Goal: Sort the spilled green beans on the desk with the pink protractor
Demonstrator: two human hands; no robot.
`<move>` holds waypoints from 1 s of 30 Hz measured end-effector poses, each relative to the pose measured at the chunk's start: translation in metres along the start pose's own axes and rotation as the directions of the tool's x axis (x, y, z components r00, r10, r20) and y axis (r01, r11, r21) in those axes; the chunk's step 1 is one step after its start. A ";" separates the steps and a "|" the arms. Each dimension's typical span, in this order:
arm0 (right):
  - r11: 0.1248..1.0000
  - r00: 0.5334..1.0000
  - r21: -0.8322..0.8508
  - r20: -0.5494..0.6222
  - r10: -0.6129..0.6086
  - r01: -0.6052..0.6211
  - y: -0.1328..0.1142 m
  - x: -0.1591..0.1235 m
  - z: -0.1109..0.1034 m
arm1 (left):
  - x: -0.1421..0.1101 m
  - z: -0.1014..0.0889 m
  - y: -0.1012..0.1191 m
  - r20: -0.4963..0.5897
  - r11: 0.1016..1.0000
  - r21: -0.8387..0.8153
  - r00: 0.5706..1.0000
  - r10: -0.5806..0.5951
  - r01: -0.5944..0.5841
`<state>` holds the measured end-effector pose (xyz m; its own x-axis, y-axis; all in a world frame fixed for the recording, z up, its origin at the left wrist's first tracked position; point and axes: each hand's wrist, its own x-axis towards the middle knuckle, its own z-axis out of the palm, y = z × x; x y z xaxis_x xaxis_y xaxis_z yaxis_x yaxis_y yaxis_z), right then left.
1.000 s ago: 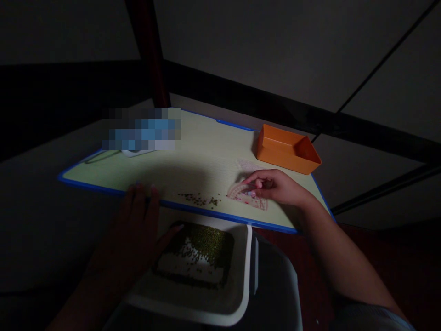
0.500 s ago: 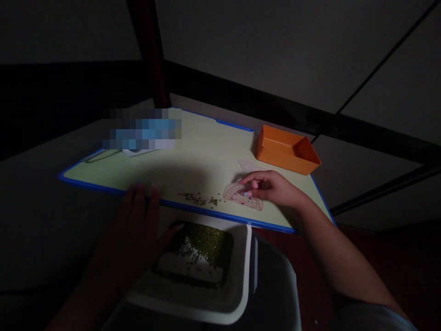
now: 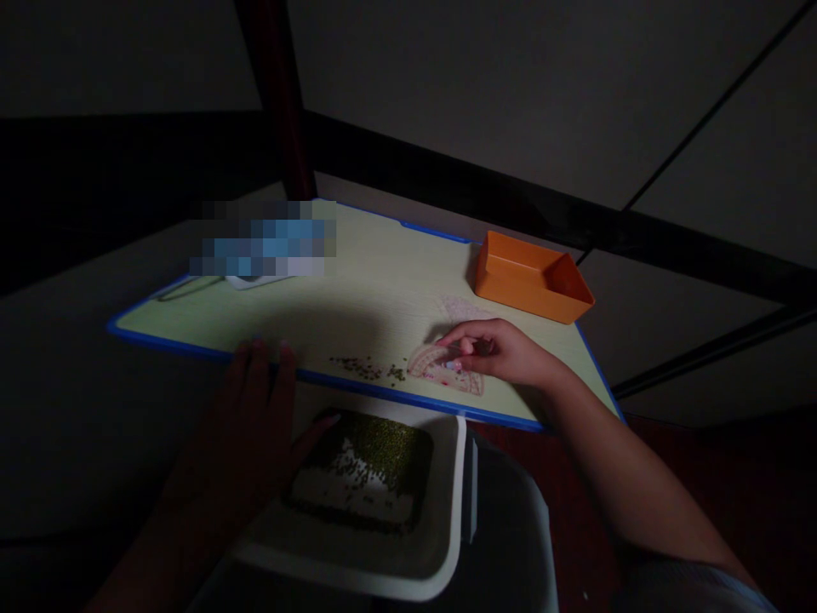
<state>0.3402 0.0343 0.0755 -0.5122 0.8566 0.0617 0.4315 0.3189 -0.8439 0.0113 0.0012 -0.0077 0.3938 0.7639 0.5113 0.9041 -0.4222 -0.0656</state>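
My right hand (image 3: pixel 494 351) holds a clear pinkish protractor (image 3: pixel 447 371) between thumb and fingers, nearly flat on the board. Just left of the protractor lies a loose scatter of small green beans (image 3: pixel 363 367), close to the blue front edge. Below that edge stands a white tub (image 3: pixel 450 511) with more green beans (image 3: pixel 383 447) in it. My left hand (image 3: pixel 248 417) is in shadow with its fingers stretched and apart, fingertips at the board's edge. Its thumb reaches over the tub's inside; the palm hides the tub's left side.
The pale, blue-edged board (image 3: pixel 383 264) carries an orange open box (image 3: pixel 533 281) at the back right. A blurred-out blue and white object (image 3: pixel 274 247) is at the left. A dark red post (image 3: pixel 281 94) rises behind. A dark rounded shape (image 3: pixel 511 502) is beside the tub.
My right hand and the protractor have slid slightly left and towards the front edge, reaching the scattered beans. My left hand and the tub look the same.
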 end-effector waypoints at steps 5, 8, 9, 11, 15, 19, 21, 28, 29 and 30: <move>0.998 0.999 -0.068 -0.048 -0.005 0.002 0.000 0.001 -0.001 | 0.001 0.001 0.000 -0.009 1.000 -0.005 1.000 -0.003 0.003; 0.994 0.997 -0.113 -0.074 -0.004 -0.005 0.000 0.000 -0.002 | 0.000 0.002 -0.001 -0.002 1.000 -0.011 1.000 -0.011 0.011; 0.992 0.997 -0.125 -0.081 0.001 -0.011 0.000 0.000 -0.002 | -0.001 0.002 -0.001 0.002 1.000 -0.012 1.000 -0.014 0.014; 0.990 0.995 -0.138 -0.095 0.007 -0.020 0.000 0.000 -0.002 | -0.001 0.003 -0.002 0.009 1.000 -0.007 1.000 -0.028 0.028; 0.986 0.990 -0.168 -0.137 -0.026 0.003 0.003 0.003 0.002 | -0.001 0.003 -0.002 0.011 0.999 0.004 0.999 -0.034 0.034; 0.978 0.988 -0.203 -0.138 -0.070 0.041 0.005 0.008 0.005 | 0.000 0.002 -0.001 0.017 1.000 0.003 1.000 -0.022 0.022; 0.975 0.989 -0.210 -0.115 -0.095 0.069 0.006 0.010 0.006 | 0.000 0.002 -0.001 0.019 1.000 0.004 1.000 -0.019 0.019; 0.978 0.992 -0.186 -0.074 -0.105 0.089 0.004 0.010 0.004 | 0.000 0.001 -0.002 0.011 1.000 -0.009 1.000 -0.018 0.018; 0.981 0.993 -0.174 -0.066 -0.099 0.087 0.004 0.009 0.004 | 0.000 0.002 -0.002 0.005 1.000 -0.011 1.000 -0.015 0.015; 0.983 0.994 -0.162 -0.058 -0.093 0.082 0.004 0.008 0.003 | 0.000 0.002 -0.002 0.002 1.000 -0.011 1.000 -0.011 0.011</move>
<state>0.3353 0.0413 0.0710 -0.5058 0.8456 0.1707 0.5028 0.4498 -0.7381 0.0101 0.0027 -0.0092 0.3839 0.7698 0.5100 0.9067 -0.4189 -0.0502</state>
